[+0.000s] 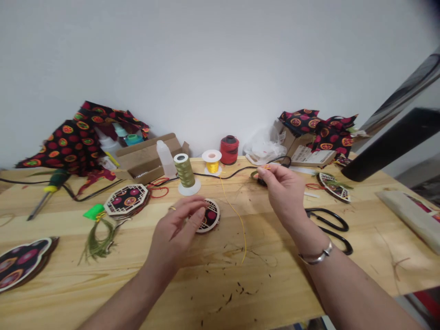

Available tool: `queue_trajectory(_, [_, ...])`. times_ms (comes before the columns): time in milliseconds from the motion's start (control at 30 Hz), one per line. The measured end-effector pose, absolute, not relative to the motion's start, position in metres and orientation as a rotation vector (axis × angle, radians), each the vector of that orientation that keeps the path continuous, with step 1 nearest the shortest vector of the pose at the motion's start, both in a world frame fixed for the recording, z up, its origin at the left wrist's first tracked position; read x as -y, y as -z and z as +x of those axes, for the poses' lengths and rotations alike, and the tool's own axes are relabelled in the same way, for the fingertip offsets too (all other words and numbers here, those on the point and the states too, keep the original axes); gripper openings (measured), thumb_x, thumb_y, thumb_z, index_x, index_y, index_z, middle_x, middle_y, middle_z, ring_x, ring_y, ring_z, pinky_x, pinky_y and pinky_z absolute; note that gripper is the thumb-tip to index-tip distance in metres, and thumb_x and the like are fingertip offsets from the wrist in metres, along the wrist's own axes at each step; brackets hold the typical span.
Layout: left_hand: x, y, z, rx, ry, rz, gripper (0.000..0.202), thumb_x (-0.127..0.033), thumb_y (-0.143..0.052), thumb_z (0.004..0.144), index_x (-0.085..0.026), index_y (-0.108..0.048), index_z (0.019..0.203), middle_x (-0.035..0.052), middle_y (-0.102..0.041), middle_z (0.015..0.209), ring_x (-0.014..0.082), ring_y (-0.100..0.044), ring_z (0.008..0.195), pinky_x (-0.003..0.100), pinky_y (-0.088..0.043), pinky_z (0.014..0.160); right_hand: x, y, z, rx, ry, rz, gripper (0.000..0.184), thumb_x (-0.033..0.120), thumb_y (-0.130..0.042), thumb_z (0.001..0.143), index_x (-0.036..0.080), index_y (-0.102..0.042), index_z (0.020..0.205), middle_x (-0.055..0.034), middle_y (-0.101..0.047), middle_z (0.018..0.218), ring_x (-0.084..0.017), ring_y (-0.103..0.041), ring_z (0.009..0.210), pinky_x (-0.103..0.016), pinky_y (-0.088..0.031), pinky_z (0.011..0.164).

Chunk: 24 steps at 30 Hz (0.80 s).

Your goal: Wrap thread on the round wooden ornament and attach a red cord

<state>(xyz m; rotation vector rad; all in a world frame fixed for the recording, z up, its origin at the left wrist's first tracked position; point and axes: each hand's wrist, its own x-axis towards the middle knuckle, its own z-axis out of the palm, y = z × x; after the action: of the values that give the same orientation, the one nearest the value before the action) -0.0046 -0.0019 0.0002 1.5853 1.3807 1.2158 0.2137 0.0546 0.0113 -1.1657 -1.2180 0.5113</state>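
My left hand (178,224) hovers at a round fabric-filled ornament (212,215) with a pale lattice frame, partly covering it. Its fingers stretch forward with the thumb apart, and nothing shows between them. To the right, my right hand (283,190) is closed in a pinch, thumb against forefinger. A tiny orange bit shows at the fingertips, too small to name. Just beside them is a small dark and olive coiled item (256,176), mostly hidden; whether I touch it, I cannot tell. A yellow cord (237,214) runs from its spool (212,164) down between my hands.
Olive (186,172) and red (229,150) thread spools stand near the wall beside a plastic bottle (166,160). Black-handled scissors (332,224) lie by my right wrist. An octagonal ornament (127,200), olive tassel (100,238) and screwdriver (48,192) lie left. Patterned cloth (77,140) drapes behind.
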Motion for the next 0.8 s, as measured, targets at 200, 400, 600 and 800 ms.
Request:
queue_trajectory(200, [0.005,-0.007,-0.004,-1.592,-1.638,1.841,0.028,-0.021,-0.061,0.081,-0.022,-0.063,0.109,0.0076,-0.05,0.129,0.0225,-0.049,0.111,0.032,-0.04,0.083,-0.041,-0.012,0.2,1.622,-0.297,-0.967,0.011,0.013,-0.064,0.078,0.02,-0.068,0.071,0.0,-0.064,0.071,-0.014,-0.056,0.071,-0.03,-0.043,0.072])
queue_trajectory(400, [0.005,-0.007,-0.003,-1.215,-1.261,1.333,0.029,-0.028,-0.057,0.084,-0.023,-0.066,0.111,0.0037,-0.066,0.087,0.0114,-0.051,0.06,0.025,-0.038,0.054,-0.023,-0.008,0.179,1.848,-0.518,-0.814,0.008,0.016,-0.069,0.076,0.022,-0.071,0.074,-0.0008,-0.054,0.08,-0.015,-0.051,0.08,-0.03,-0.043,0.073])
queue_trajectory(600, [0.004,-0.006,0.0,-1.0,-0.953,1.042,0.023,-0.034,-0.061,0.082,-0.017,-0.074,0.09,-0.004,-0.05,0.05,0.0052,-0.031,0.043,0.02,-0.021,0.043,-0.021,-0.004,0.175,1.86,-0.589,-0.812,0.008,0.015,-0.071,0.074,0.022,-0.073,0.074,-0.0014,-0.052,0.083,-0.015,-0.049,0.083,-0.031,-0.043,0.075])
queue_trajectory(800, [0.006,-0.005,0.001,-1.025,-0.91,1.093,0.018,-0.032,-0.066,0.078,-0.017,-0.075,0.073,0.0015,-0.062,0.064,0.0074,-0.038,0.051,0.02,-0.028,0.047,-0.022,-0.003,0.175,1.825,-0.664,-0.817,0.01,0.014,-0.07,0.074,0.024,-0.072,0.074,-0.0007,-0.051,0.082,-0.014,-0.051,0.08,-0.029,-0.044,0.071])
